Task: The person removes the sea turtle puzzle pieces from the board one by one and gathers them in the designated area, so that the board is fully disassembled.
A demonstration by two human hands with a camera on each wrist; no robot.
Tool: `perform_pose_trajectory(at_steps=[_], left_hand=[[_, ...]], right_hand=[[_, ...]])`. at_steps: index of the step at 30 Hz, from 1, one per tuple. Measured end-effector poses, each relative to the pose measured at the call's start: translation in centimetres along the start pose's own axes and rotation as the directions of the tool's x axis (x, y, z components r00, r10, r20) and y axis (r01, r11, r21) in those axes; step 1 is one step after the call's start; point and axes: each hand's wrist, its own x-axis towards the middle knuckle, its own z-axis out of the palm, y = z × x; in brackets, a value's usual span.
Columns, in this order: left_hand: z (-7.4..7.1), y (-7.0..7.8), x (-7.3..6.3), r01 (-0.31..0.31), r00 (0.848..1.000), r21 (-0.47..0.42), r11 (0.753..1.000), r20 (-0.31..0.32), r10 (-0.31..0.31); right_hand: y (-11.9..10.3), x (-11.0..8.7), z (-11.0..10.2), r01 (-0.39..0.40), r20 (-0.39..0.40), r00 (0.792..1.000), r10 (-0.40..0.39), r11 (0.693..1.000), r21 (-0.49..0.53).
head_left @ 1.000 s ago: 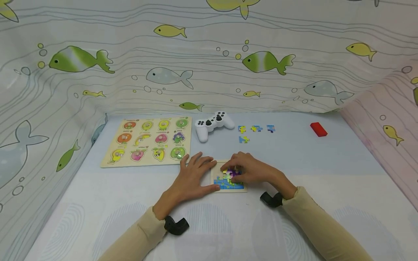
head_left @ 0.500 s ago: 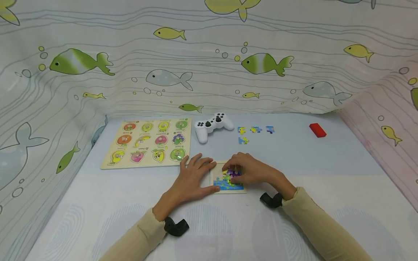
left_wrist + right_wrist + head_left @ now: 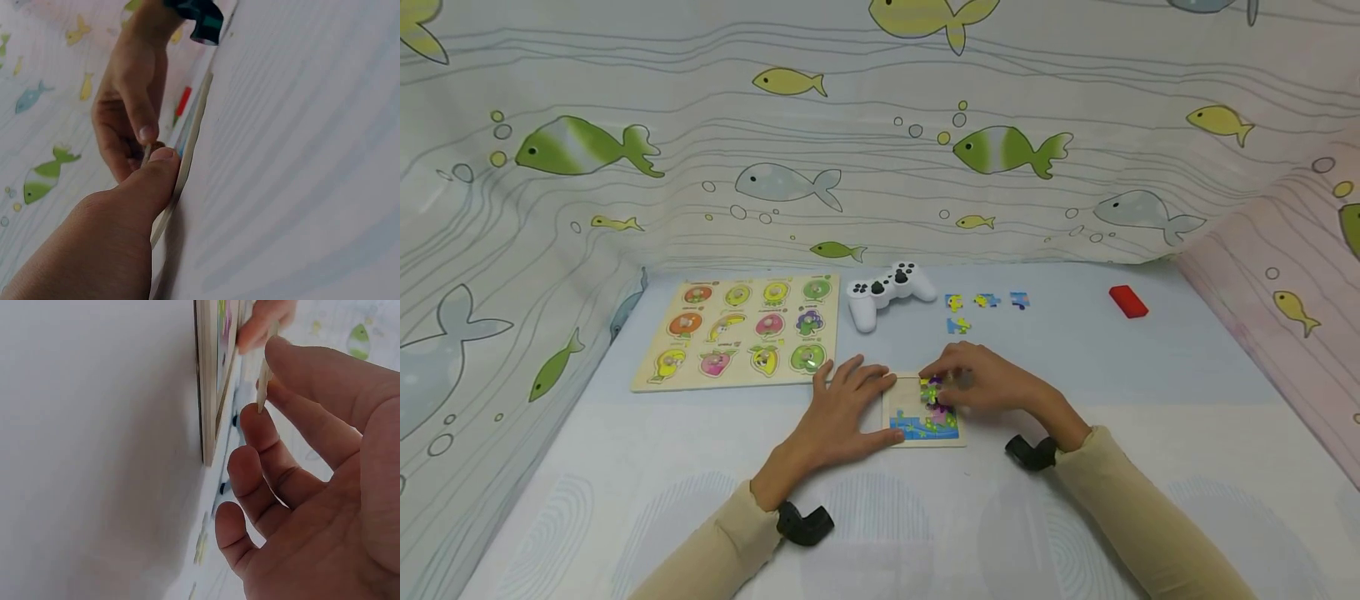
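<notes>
A small square jigsaw board [image 3: 904,398] with a pale wooden frame lies in front of the person in the head view. Blue and pink puzzle pieces [image 3: 917,428] fill its near part, while the far left of the bed shows bare wood. The left hand [image 3: 838,417] spans the board's left side, its fingers spread and the thumb on the near-left corner. Over the board's right half, the right hand [image 3: 992,379] pinches a puzzle piece [image 3: 931,392] with green and purple on it. The right wrist view shows this piece [image 3: 263,387] edge-on between thumb and fingers, clear of the frame.
Several loose puzzle pieces [image 3: 987,301] lie beyond the board. A white game controller [image 3: 889,292] rests to their left, and farther left is a wooden fruit peg board [image 3: 745,333]. A red block [image 3: 1128,302] sits at the far right. Fish-patterned cloth walls enclose the table.
The right hand has lifted the green and purple piece from the other pieces and shifted slightly up and right, uncovering pink below. The left hand stays in place.
</notes>
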Motion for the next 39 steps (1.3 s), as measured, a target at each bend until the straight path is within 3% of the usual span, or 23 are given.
perform_pose_trajectory(at_steps=[24,33,39], left_hand=[[0.0,0.1,-0.3,-0.002,1.000,-0.010,1.000,-0.014,0.002],[0.0,0.2,-0.3,-0.005,1.000,-0.008,1.000,-0.016,0.005],[0.0,0.2,-0.3,-0.011,1.000,0.002,1.000,-0.026,0.011]], right_hand=[[4.4,-1.6,-2.6,-0.126,-0.153,0.980,0.129,0.992,0.025],[5.1,-2.0,-3.3,-0.229,-0.184,0.955,0.231,0.973,0.032],[5.7,-2.2,-3.8,-0.257,-0.197,0.946,0.257,0.966,0.029]])
